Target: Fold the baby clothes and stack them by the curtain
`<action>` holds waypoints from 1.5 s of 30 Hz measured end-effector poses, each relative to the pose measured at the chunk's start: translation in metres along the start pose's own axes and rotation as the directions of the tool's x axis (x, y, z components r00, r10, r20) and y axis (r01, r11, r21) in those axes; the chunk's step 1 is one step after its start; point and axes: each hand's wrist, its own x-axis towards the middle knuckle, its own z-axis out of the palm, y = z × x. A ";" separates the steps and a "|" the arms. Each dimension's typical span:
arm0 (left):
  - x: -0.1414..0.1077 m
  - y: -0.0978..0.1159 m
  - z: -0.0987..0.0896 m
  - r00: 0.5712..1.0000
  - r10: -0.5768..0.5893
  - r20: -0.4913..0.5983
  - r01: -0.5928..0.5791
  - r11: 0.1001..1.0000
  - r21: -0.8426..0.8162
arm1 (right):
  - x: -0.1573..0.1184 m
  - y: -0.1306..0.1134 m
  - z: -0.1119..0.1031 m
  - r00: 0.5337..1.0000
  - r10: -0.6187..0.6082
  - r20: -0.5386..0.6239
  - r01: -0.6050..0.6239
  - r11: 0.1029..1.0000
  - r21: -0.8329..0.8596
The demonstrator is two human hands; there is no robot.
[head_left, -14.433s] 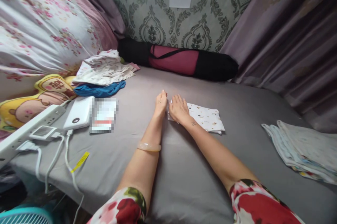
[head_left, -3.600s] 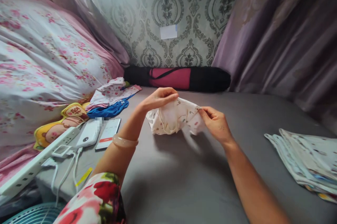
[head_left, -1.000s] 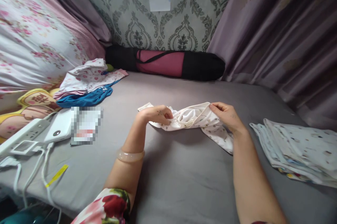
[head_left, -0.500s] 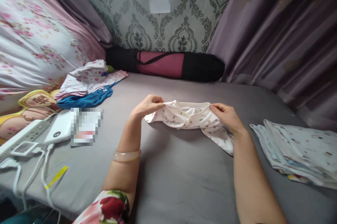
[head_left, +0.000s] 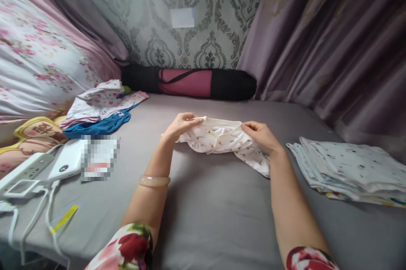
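Shirt [head_left: 218,138] sits nearside of the bag [head_left: 187,82], pinched along its top by the left hand [head_left: 182,126] and right hand [head_left: 261,134]. It looks spread at the neck but unfolded; a folded stack [head_left: 349,168] lies nearside-right of the bag, rumpled clothes [head_left: 98,103] by its left end.

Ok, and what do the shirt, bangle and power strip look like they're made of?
The shirt: probably cotton jersey, thin and matte, draping in soft folds. The bangle: milky and glossy with pale highlights; stone, glass or resin, can't tell which. The power strip: most likely hard plastic, smooth and white with crisp edges.
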 end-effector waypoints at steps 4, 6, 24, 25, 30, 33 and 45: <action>-0.003 0.022 -0.011 0.996 0.084 -0.016 -0.082 0.993 0.081 | -0.004 -0.023 0.000 0.999 -0.021 0.043 0.021 1.000 -0.003; -0.006 0.035 -0.019 0.992 0.125 -0.021 -0.122 0.986 0.112 | -0.006 -0.037 -0.002 0.997 -0.038 0.070 0.040 0.999 -0.020; -0.048 0.128 -0.067 0.752 0.602 -0.267 -0.554 0.798 0.237 | -0.009 -0.170 -0.027 0.857 -0.515 -0.020 0.487 0.823 -0.293; -0.047 0.131 -0.069 0.731 0.627 -0.269 -0.567 0.777 0.273 | -0.010 -0.176 -0.027 0.838 -0.545 0.007 0.513 0.784 -0.349; -0.042 0.131 -0.072 0.714 0.647 -0.267 -0.545 0.754 0.366 | -0.013 -0.193 -0.024 0.771 -0.629 0.101 0.566 0.604 -0.561; -0.043 0.128 -0.069 0.782 0.571 -0.250 -0.500 0.814 0.296 | -0.009 -0.193 -0.024 0.751 -0.652 0.101 0.565 0.557 -0.608; -0.022 0.124 -0.052 0.761 0.572 -0.306 -0.544 0.819 0.182 | 0.004 -0.180 -0.032 0.768 -0.641 -0.009 0.504 0.612 -0.609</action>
